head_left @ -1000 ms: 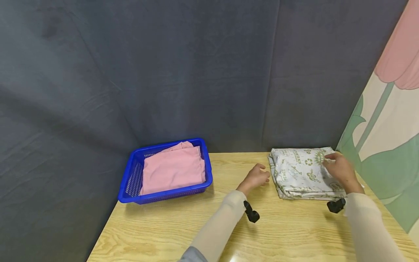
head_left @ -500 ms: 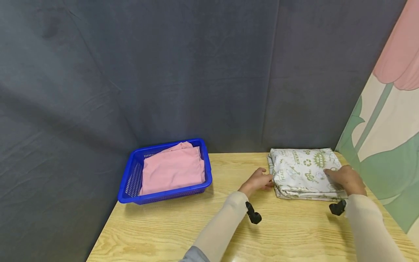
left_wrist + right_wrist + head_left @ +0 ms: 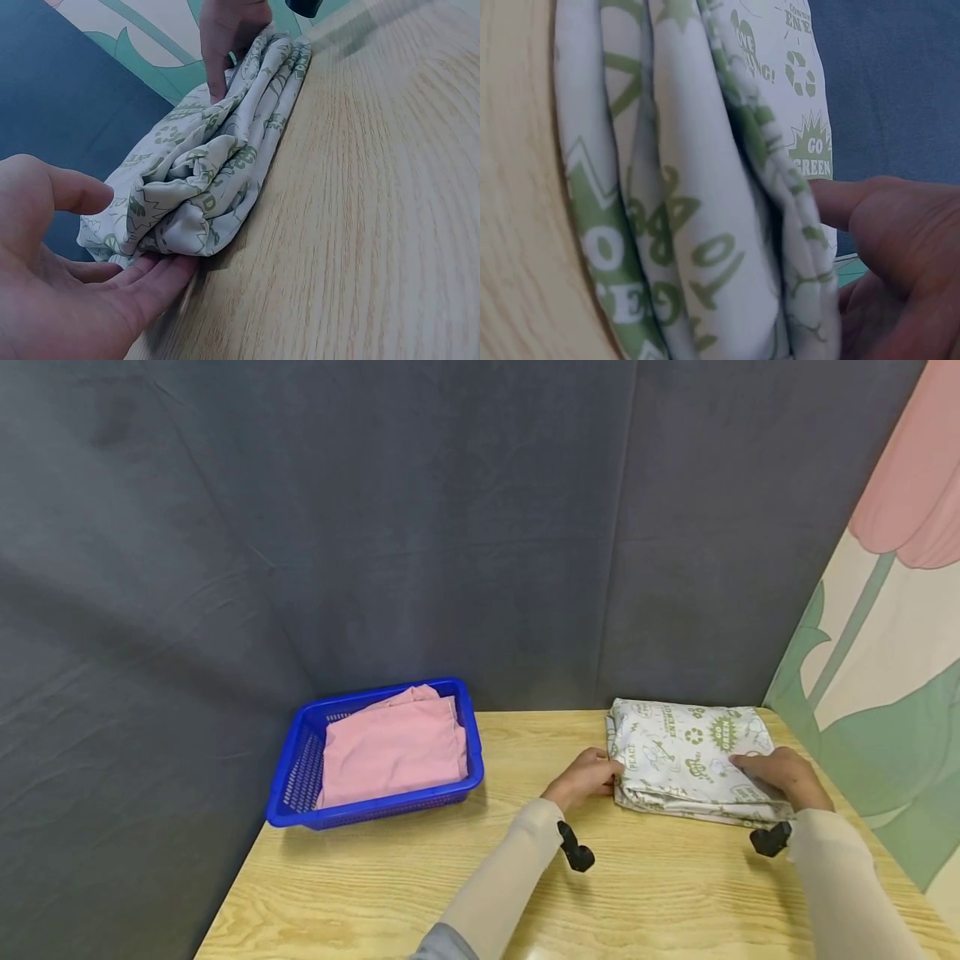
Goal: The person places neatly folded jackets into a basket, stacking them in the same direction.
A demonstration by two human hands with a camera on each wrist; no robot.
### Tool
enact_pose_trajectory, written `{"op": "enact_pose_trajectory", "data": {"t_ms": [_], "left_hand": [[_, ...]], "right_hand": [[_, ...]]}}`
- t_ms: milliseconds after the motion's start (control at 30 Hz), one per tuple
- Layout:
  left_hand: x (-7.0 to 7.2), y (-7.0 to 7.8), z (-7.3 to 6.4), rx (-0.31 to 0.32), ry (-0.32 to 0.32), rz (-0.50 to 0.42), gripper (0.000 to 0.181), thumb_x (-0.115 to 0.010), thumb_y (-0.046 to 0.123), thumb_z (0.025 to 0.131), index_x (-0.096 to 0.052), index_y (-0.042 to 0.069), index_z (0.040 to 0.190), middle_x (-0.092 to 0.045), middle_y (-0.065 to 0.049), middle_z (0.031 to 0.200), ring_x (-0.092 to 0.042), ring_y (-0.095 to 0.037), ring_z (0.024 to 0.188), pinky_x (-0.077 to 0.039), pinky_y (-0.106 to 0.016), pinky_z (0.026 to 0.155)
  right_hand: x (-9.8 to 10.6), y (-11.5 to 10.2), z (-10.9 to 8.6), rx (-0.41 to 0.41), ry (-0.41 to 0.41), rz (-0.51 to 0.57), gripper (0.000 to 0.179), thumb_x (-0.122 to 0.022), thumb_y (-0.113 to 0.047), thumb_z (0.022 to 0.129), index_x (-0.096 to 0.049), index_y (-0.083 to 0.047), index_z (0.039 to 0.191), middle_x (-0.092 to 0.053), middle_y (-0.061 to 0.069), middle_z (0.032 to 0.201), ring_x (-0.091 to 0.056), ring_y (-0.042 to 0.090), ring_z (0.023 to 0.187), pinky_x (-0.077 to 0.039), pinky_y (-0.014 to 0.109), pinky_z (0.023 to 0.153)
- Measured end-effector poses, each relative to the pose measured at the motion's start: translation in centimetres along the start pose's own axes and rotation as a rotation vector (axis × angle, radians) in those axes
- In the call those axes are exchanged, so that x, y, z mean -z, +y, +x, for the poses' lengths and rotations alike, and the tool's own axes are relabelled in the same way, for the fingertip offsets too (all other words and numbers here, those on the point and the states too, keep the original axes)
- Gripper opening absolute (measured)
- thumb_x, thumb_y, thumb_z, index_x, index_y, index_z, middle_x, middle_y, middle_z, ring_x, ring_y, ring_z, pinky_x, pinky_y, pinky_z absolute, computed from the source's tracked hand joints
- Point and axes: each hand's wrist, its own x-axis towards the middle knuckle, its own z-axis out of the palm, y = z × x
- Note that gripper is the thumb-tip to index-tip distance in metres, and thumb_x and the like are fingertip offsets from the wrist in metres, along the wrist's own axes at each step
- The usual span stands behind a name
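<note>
A thick folded white cloth point(image 3: 682, 752) with green print lies at the table's right side; its layered front edge shows in both wrist views. At its left end is my left hand point(image 3: 587, 776). In the left wrist view, the fingers point(image 3: 161, 281) reach under the cloth and the thumb lies at its upper edge. My right hand point(image 3: 787, 777) grips the cloth's right end, thumb on the top face; the right wrist view shows the thumb point(image 3: 836, 202) there, while the other fingers are mostly hidden.
On the table's left stands a blue plastic basket point(image 3: 300, 814) with a folded pink cloth point(image 3: 393, 747) in it. A dark curtain point(image 3: 465, 543) hangs behind the wooden table point(image 3: 600, 902). A wall with a painted flower point(image 3: 892, 693) borders the right side.
My right hand has come down onto the cloth's right end. My left hand has closed in on the left end, fingers now under it. The cloth has shifted slightly left and turned a little.
</note>
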Motion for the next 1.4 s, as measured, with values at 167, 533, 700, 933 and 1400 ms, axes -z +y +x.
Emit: {"op": "enact_pose_trajectory", "data": {"t_ms": [167, 533, 700, 933, 1400], "left_hand": [[1.0, 0.0, 0.2, 0.006, 0.027, -0.022, 0.054, -0.062, 0.019, 0.103, -0.047, -0.007, 0.149, -0.062, -0.008, 0.101, -0.064, -0.021, 0.089, -0.061, -0.047, 0.097], [4.7, -0.6, 0.2, 0.036, -0.003, -0.035, 0.032, -0.064, 0.038, 0.104, -0.059, 0.019, 0.078, -0.057, 0.004, 0.073, -0.055, -0.012, 0.068, -0.055, -0.026, 0.068], [6.3, -1.1, -0.3, 0.066, -0.058, -0.081, 0.032, -0.063, 0.047, 0.104, -0.066, 0.017, 0.095, -0.064, 0.002, 0.079, -0.063, -0.012, 0.073, -0.057, -0.029, 0.071], [8.4, -2.0, -1.0, 0.088, 0.108, -0.060, 0.093, -0.070, 0.051, 0.098, -0.027, 0.005, 0.167, -0.040, -0.019, 0.165, -0.045, -0.037, 0.148, -0.039, -0.057, 0.123], [12.0, -3.3, -1.2, -0.028, 0.372, -0.128, 0.053, -0.068, 0.013, 0.082, -0.048, 0.001, 0.129, -0.053, -0.021, 0.135, -0.052, -0.033, 0.119, -0.044, -0.047, 0.107]], "right_hand": [[-1.2, -0.1, 0.6, 0.015, -0.031, 0.132, 0.051, -0.067, -0.043, 0.099, -0.038, -0.017, 0.066, -0.034, -0.005, 0.060, -0.037, 0.013, 0.055, -0.041, 0.034, 0.058], [-3.6, -2.1, 0.9, 0.140, -0.094, 0.182, 0.055, -0.066, -0.043, 0.102, -0.049, 0.009, 0.102, -0.043, 0.031, 0.104, -0.050, 0.038, 0.090, -0.047, 0.048, 0.083], [-4.9, -4.2, 0.4, 0.205, -0.150, 0.185, 0.096, -0.059, -0.044, 0.107, -0.015, 0.025, 0.157, -0.027, 0.049, 0.155, -0.049, 0.054, 0.130, -0.051, 0.058, 0.101], [-7.0, -6.2, 0.3, 0.297, -0.249, 0.259, 0.099, -0.055, -0.047, 0.110, -0.002, 0.018, 0.162, -0.017, 0.045, 0.166, -0.033, 0.061, 0.149, -0.039, 0.068, 0.117], [-10.3, -7.9, 0.3, 0.314, -0.177, 0.442, 0.109, -0.063, -0.037, 0.107, 0.021, 0.002, 0.165, 0.015, 0.042, 0.169, -0.005, 0.066, 0.154, -0.023, 0.079, 0.120]]}}
